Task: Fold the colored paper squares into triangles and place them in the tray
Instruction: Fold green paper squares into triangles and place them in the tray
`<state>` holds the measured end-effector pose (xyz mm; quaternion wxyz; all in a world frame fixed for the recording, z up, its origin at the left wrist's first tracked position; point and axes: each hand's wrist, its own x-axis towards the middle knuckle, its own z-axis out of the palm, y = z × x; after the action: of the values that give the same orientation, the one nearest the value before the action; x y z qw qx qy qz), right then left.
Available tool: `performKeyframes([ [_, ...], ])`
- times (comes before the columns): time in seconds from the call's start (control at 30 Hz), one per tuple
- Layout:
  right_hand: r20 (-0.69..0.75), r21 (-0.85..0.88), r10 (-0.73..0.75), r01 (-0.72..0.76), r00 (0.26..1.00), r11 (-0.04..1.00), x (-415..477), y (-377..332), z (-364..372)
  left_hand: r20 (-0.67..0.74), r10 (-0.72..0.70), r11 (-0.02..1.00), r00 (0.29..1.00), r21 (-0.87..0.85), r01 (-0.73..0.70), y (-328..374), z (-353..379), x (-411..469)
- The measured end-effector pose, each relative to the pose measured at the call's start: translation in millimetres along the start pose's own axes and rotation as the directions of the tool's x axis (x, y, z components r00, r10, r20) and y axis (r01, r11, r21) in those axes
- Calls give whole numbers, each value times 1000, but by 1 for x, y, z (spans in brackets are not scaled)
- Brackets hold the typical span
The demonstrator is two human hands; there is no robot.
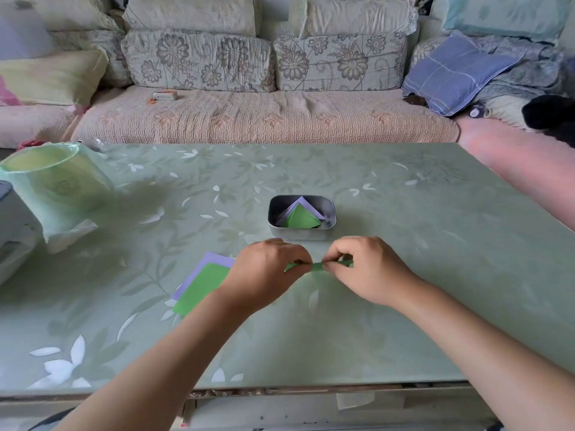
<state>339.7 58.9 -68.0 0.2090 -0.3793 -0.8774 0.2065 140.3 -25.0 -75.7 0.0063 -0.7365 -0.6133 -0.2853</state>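
My left hand [267, 269] and my right hand [364, 269] both pinch one green paper [317, 266], held edge-on just above the table, so only a thin strip of it shows between the fingers. A small metal tray [332, 209] sits right behind my hands and holds a green folded triangle [301, 219] on top of a purple one [301, 203]. To the left, partly under my left wrist, lies a flat green square [202, 286] on a purple square [214, 258].
The pale green floral table [404, 244] ends at a front edge near me. A green plastic-wrapped container [59, 181] and a grey device [12, 219] stand at the left. A sofa with cushions [264, 116] runs behind the table.
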Motion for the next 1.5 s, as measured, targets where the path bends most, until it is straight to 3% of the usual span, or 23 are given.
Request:
performKeyframes([
  [0.43, -144, 140, -120, 140, 982, 980, 3, -23, 2, -37, -176, 960, 984, -227, 163, 11, -7, 2],
  [0.57, -131, 136, -114, 131, 985, 982, 3, -27, 3, 13, -140, 949, 990, -283, 138, 12, -14, 2],
  [0.87, -118, 76, -76, 85, 990, 993, 6, -22, 1, 135, -118, 956, 984, -253, 149, 7, -32, 4],
  [1.27, -232, -38, 17, -27, 973, 999, 12, -2, -9, 103, -217, 966, 971, -122, 229, -16, -56, 3],
  [1.5, -156, 74, -177, 190, 972, 979, 13, -19, 3, 83, -152, 975, 985, -148, 163, -7, -45, 3],
])
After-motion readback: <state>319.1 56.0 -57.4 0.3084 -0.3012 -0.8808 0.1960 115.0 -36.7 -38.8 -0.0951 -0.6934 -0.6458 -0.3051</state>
